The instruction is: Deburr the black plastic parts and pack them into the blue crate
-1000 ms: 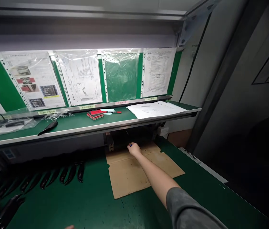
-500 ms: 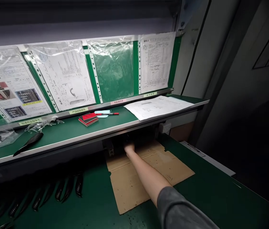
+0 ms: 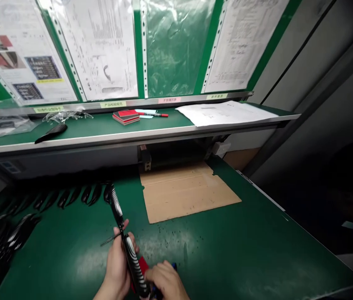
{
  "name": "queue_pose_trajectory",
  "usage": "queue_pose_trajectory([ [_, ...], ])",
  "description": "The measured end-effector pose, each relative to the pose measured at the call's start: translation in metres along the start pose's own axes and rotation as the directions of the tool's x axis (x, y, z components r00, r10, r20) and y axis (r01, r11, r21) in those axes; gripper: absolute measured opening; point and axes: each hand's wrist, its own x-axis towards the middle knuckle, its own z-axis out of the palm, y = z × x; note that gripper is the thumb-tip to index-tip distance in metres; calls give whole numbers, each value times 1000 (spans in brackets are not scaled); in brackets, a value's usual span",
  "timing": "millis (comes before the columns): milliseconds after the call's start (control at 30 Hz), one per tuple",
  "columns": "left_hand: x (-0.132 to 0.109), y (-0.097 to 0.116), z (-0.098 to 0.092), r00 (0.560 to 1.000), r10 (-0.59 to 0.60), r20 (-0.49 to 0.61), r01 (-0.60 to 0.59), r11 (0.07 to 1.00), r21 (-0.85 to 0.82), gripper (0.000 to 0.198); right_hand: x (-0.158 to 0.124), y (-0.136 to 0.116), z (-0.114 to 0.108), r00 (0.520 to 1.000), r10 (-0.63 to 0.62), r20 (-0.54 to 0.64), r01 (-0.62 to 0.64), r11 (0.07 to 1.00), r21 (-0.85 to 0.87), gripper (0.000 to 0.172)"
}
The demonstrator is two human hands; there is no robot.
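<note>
My left hand (image 3: 117,258) is closed round a long black ribbed part (image 3: 133,260) with pale reflections, near the bottom middle. A thin dark rod (image 3: 110,239) sticks out to the left beside its fingers. My right hand (image 3: 165,280) is closed at the lower end of the black part, its fingers curled; a blue and black object (image 3: 174,266) shows partly behind it. Something red (image 3: 143,264) lies between the black part and my right hand. What exactly my right fingers grip is hard to make out.
Rows of black curved parts (image 3: 62,199) lie on the green table (image 3: 226,250) at the left. A cardboard sheet (image 3: 185,191) lies mid-table. The shelf (image 3: 95,131) above bears red pads (image 3: 127,116), a pen and white papers (image 3: 223,113).
The view has tilted down. My right arm has drawn back from under the shelf, and both hands are now at the bottom with the black part.
</note>
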Motion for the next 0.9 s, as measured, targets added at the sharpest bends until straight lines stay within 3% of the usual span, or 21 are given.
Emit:
queue_pose_trajectory([
  [33, -2, 7, 0, 998, 43, 56, -42, 999, -28, 44, 5, -2, -11, 999, -7, 40, 7, 1000, -7, 30],
  [100, -6, 22, -9, 979, 41, 199, -28, 997, -65, 41, 16, 1, -27, 993, 96, 62, -91, 993, -73, 35],
  [233, -18, 48, -51, 902, -131, 412, 183, 979, -91, 39, 25, 16, -32, 962, 270, 43, -255, 943, -214, 29],
  [333, -33, 55, -82, 849, -252, 465, 315, 947, -64, 39, 26, 17, -21, 973, 206, 105, -177, 956, -234, 38],
  [400, -44, 56, -95, 812, -321, 487, 380, 925, -25, 40, 29, 11, -13, 965, 94, 243, -41, 976, -215, 51],
  [467, -54, 55, -103, 791, -357, 497, 411, 911, -1, 40, 34, 5, -6, 926, -12, 378, 65, 990, -128, 53],
  [500, -58, 55, -106, 789, -360, 498, 415, 910, 0, 40, 37, 2, -3, 916, -35, 399, 57, 997, -44, 48],
  [567, -64, 53, -111, 795, -354, 493, 407, 913, -1, 39, 41, -2, 2, 933, -14, 359, -49, 985, 164, 36],
  [667, -71, 50, -115, 807, -343, 480, 395, 919, -8, 37, 43, -10, 5, 959, 105, 264, -206, 896, 394, 41],
  [733, -74, 48, -115, 812, -337, 477, 394, 919, -21, 37, 43, -19, 3, 945, 182, 273, -314, 742, 592, 44],
  [767, -76, 47, -114, 814, -333, 477, 392, 919, -28, 36, 43, -24, 0, 928, 219, 301, -371, 586, 720, 42],
  [833, -77, 44, -111, 822, -322, 469, 381, 924, -33, 34, 44, -35, -6, 888, 242, 390, -437, 186, 880, 39],
  [867, -77, 42, -109, 827, -320, 462, 374, 927, -27, 34, 44, -40, -10, 875, 230, 426, -443, 28, 896, 37],
  [900, -76, 41, -106, 831, -318, 457, 366, 930, -19, 34, 45, -44, -14, 869, 215, 445, -444, -59, 894, 36],
])
